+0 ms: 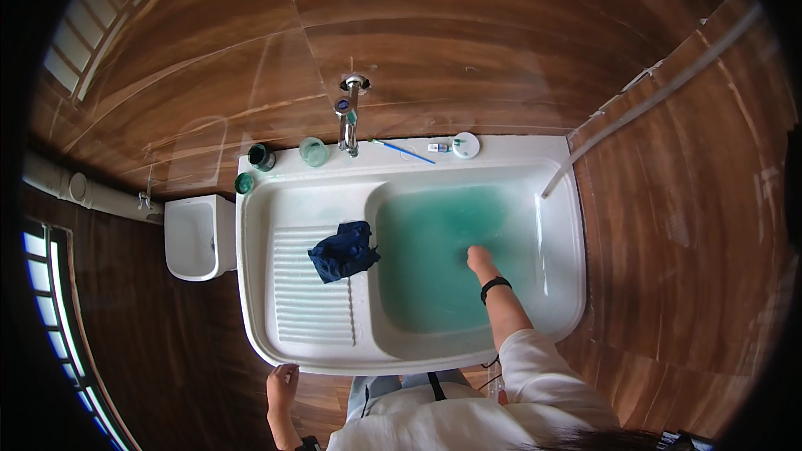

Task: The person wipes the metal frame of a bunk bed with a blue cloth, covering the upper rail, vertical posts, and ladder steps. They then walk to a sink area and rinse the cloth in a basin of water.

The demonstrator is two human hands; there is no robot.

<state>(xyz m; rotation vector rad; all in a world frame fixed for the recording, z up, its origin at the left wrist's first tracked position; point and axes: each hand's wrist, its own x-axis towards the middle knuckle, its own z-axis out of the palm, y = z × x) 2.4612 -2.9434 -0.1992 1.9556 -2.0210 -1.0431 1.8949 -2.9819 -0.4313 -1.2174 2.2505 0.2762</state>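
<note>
My right hand [479, 258] is over the deep basin, its fingers reaching into green-tinted water [432, 232]. Something dark shows just left of the fingertips, too blurred to name, and whether the hand grips it is not clear. At the sink's front left edge rests my left hand [285, 379], fingers bent, with nothing visible in it. A crumpled dark blue cloth [344, 252] lies on the ribbed washboard side of the white sink [313, 360], close to the divider.
Along the back ledge stand a dark green paint jar [261, 157], a green-stained lid [244, 183], a clear cup [314, 152], a blue paintbrush [404, 151], a small bottle [438, 148] and a round white lid [465, 146]. A chrome faucet [348, 125] projects above; a pipe [626, 116] slants down at right.
</note>
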